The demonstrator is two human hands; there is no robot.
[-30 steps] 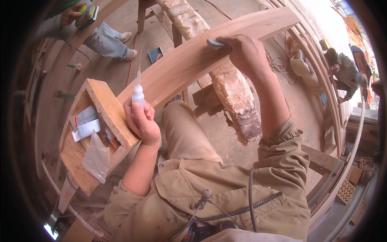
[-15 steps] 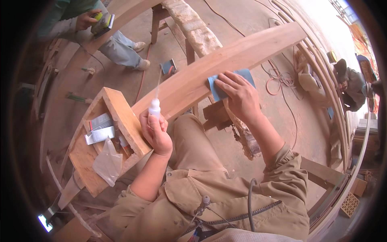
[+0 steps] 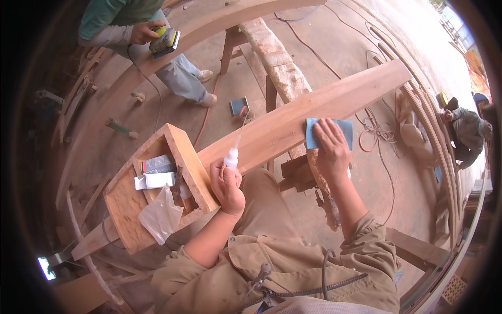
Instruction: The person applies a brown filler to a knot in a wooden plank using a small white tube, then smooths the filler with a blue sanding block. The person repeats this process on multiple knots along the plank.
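Observation:
My left hand [image 3: 228, 189] is closed around a small white squeeze bottle [image 3: 231, 158] with a long thin clear nozzle pointing up. It is just beside the near edge of a long curved wooden beam [image 3: 272, 128]. My right hand [image 3: 334, 157] lies with fingers stretched over a blue sheet of sandpaper [image 3: 312, 137], pressing it at the beam's near edge, right of the middle. An open wooden box [image 3: 201, 175] rests over the beam's left part. Inside are a white carton [image 3: 155, 181], a grey packet [image 3: 158, 164] and a clear plastic bag [image 3: 161, 213].
A person [image 3: 141, 34] at upper left holds a green sander [image 3: 165, 42] against another curved beam [image 3: 225, 17]. A rough timber support [image 3: 274, 60] runs beneath my beam. Cables [image 3: 374, 131] lie on the floor. Another person [image 3: 467, 131] crouches at the far right.
The whole view has shifted, so things appear lower and further right. My right hand and the sandpaper have slid slightly right along the beam's edge. My left hand still holds the bottle.

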